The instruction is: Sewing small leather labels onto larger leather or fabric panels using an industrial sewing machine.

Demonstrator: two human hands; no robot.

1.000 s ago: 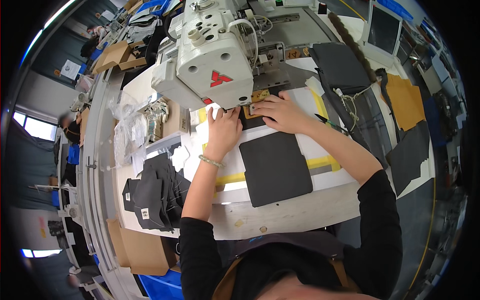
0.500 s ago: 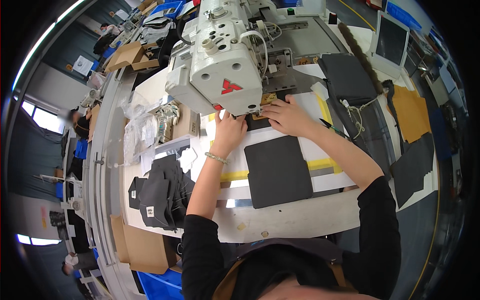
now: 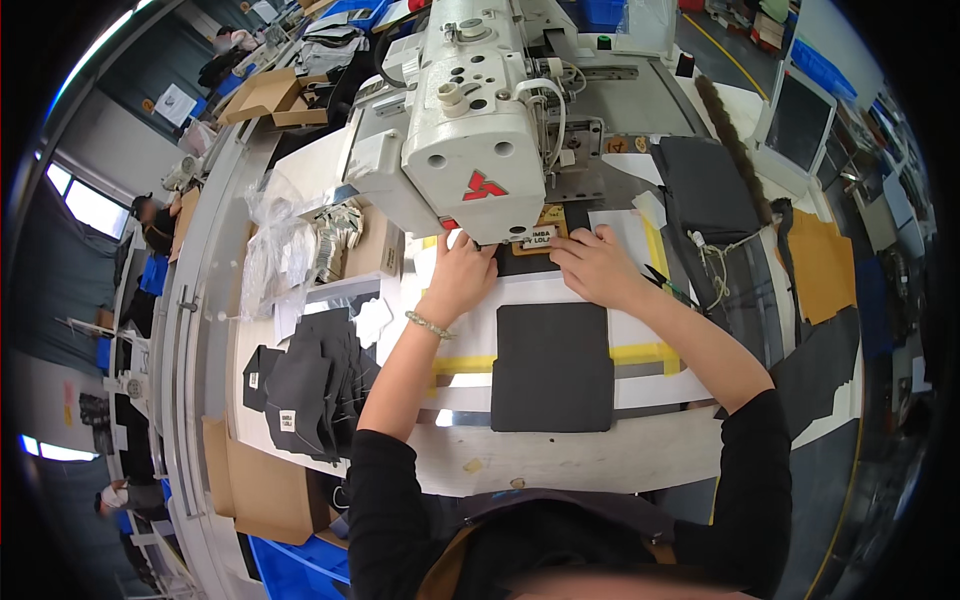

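White machine head (image 3: pixel 475 150) just beyond the fingers; open white sheet (image 3: pixel 470 338) on their near side.
Dark panel (image 3: pixel 553 370) lies nearer, edges clear of both hands. Left hand (image 3: pixel 463 275) loosely spread, right hand (image 3: pixel 598 265) bent; any grip, I cannot tell. Dark fabric (image 3: pixel 518 263) spans between them, white label (image 3: pixel 540 237) beside the right fingertips.

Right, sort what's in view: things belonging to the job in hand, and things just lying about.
Likely in the job:
white industrial sewing machine
dark fabric piece, left hand beside it
white printed label, right hand beside it
flat dark fabric panel nearest the person

Apparently just lying about:
crumpled clear plastic bag
mustard-yellow sheet
open cardboard box
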